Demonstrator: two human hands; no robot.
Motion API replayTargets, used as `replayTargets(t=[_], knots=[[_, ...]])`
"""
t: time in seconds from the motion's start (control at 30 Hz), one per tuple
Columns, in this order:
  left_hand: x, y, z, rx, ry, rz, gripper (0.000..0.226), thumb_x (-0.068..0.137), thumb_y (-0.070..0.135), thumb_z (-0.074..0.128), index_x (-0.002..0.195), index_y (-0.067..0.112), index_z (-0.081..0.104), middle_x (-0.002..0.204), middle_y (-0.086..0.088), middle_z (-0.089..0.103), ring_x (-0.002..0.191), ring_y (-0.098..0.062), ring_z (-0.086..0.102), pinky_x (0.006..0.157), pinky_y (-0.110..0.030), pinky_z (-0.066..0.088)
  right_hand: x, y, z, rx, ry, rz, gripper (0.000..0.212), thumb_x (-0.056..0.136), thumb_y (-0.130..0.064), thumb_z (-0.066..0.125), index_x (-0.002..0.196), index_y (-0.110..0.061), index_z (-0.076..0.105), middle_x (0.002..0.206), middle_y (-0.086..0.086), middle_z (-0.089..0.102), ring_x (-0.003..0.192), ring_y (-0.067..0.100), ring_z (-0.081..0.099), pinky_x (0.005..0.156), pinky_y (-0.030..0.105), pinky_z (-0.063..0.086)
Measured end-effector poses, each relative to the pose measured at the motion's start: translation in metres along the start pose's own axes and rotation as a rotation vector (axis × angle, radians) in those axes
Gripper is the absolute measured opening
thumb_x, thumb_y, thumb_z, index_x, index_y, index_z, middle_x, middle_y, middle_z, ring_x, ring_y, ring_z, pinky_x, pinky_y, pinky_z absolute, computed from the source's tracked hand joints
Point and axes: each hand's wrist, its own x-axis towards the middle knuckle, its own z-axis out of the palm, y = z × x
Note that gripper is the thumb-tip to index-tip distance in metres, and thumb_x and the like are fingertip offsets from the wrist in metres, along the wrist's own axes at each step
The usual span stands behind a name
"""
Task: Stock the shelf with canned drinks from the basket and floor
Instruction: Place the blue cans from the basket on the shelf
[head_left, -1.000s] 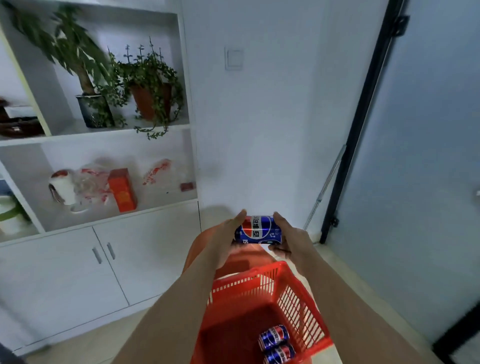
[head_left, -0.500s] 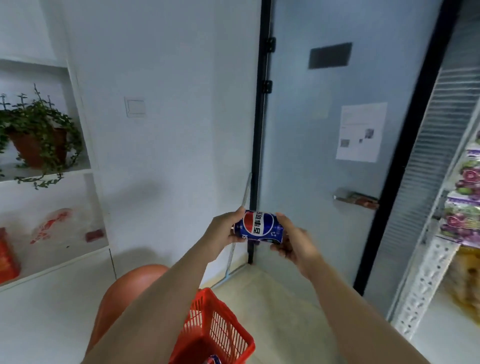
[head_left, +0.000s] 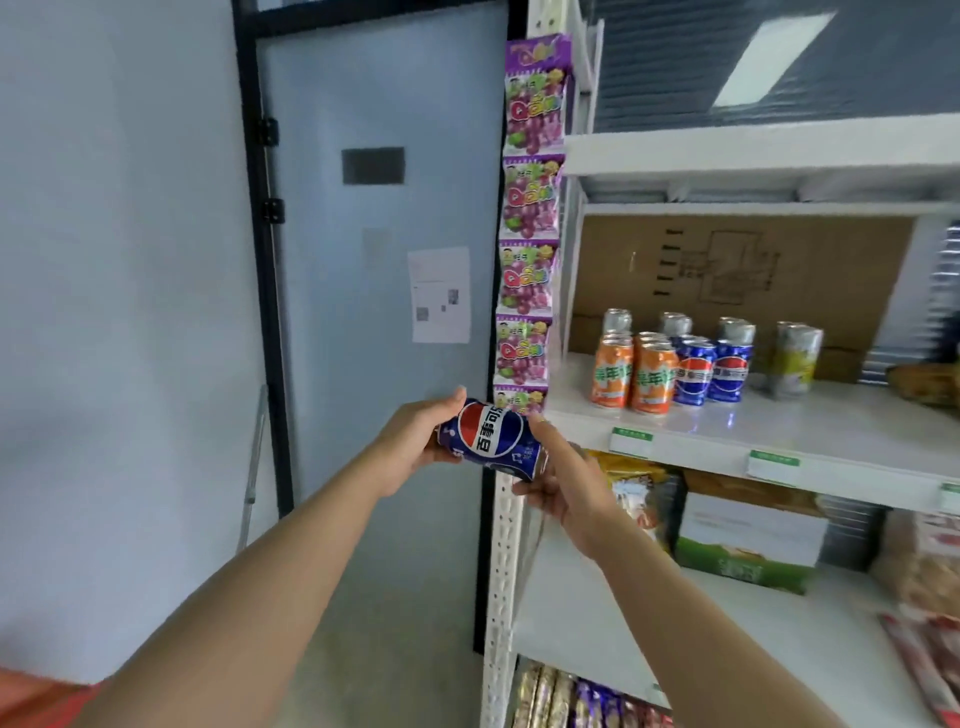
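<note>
While you are standing at the end of the shelf, you are holding a blue can between both hands, out in front of the shelf's white corner post. Your left hand is wrapping the can's left end, thumb lying along its top edge. Your right hand is cupping the right end from below, index finger resting across the can's upper side. The can is lying tilted, its left end higher, with the logo facing you. It is hanging just left of the shelf board and a little below its level, not touching it.

On that board, orange cans are standing in rows nearest the post, blue cans are standing just right of them, and yellow cans are standing further right, apart from the blue ones. Silver tops are showing behind the front rows. A brown cardboard sheet is standing behind the cans. Purple snack packets are hanging in a strip down the post, above the can in your hands. Boxes and bags are sitting on the board below, too blurred to name.
</note>
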Motion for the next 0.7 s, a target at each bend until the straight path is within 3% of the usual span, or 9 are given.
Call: replayTargets(t=[0.07, 0.17, 0.23, 0.37, 0.5, 0.7], knots=[[0.009, 0.011, 0.043, 0.02, -0.037, 0.046, 0.037, 0.094, 0.045, 0.053, 0.097, 0.012, 0.069, 0.082, -0.003, 0.076, 0.075, -0.015, 0.072, 0.065, -0.026, 0.059, -0.004, -0.009, -0.042, -0.016, 0.061, -0.005, 0.054, 0.084, -0.062, 0.06, 0.112, -0.016, 0.059, 0.094, 0.008, 0.074, 0.066, 0.015, 0.065, 0.064, 0.026, 0.05], [0.024, 0.021, 0.101, 0.041, -0.076, 0.113, 0.049, 0.084, 0.056, 0.055, 0.1, 0.013, 0.07, 0.087, -0.007, 0.076, 0.08, -0.022, 0.073, 0.076, -0.035, 0.06, -0.01, -0.017, -0.098, -0.059, 0.136, -0.019, 0.061, 0.083, -0.068, 0.054, 0.119, -0.019, 0.057, 0.101, 0.005, 0.072, 0.081, 0.018, 0.066, 0.072, 0.029, 0.05], [0.036, 0.027, 0.137, 0.062, -0.115, 0.155, 0.055, 0.077, 0.063, 0.055, 0.101, 0.016, 0.07, 0.083, -0.003, 0.076, 0.08, -0.024, 0.072, 0.076, -0.035, 0.058, -0.016, -0.023, -0.131, -0.069, 0.186, -0.032, 0.063, 0.082, -0.07, 0.053, 0.119, -0.019, 0.059, 0.101, 0.004, 0.072, 0.085, 0.019, 0.067, 0.072, 0.03, 0.05], [0.063, 0.042, 0.2, 0.115, -0.245, 0.227, 0.038, 0.091, 0.055, 0.05, 0.094, 0.023, 0.069, 0.069, 0.01, 0.073, 0.07, -0.011, 0.069, 0.067, -0.024, 0.052, -0.019, -0.03, -0.185, 0.039, 0.316, -0.042, 0.057, 0.083, -0.062, 0.06, 0.118, -0.017, 0.056, 0.1, 0.004, 0.072, 0.091, 0.022, 0.069, 0.074, 0.031, 0.057], [0.099, 0.06, 0.245, 0.151, -0.355, 0.278, 0.044, 0.089, 0.058, 0.051, 0.106, 0.022, 0.07, 0.089, 0.002, 0.076, 0.087, -0.018, 0.071, 0.08, -0.029, 0.054, -0.007, -0.034, -0.226, 0.076, 0.376, -0.098, 0.06, 0.083, -0.057, 0.063, 0.124, -0.013, 0.056, 0.106, 0.01, 0.073, 0.088, 0.021, 0.07, 0.07, 0.029, 0.053], [0.163, 0.086, 0.285, 0.219, -0.508, 0.365, 0.044, 0.093, 0.052, 0.05, 0.108, 0.015, 0.07, 0.094, -0.005, 0.075, 0.087, -0.021, 0.07, 0.085, -0.033, 0.053, 0.035, -0.045, -0.263, 0.18, 0.37, -0.156, 0.051, 0.087, -0.046, 0.063, 0.124, -0.011, 0.056, 0.113, 0.019, 0.069, 0.09, 0.023, 0.066, 0.075, 0.03, 0.054]])
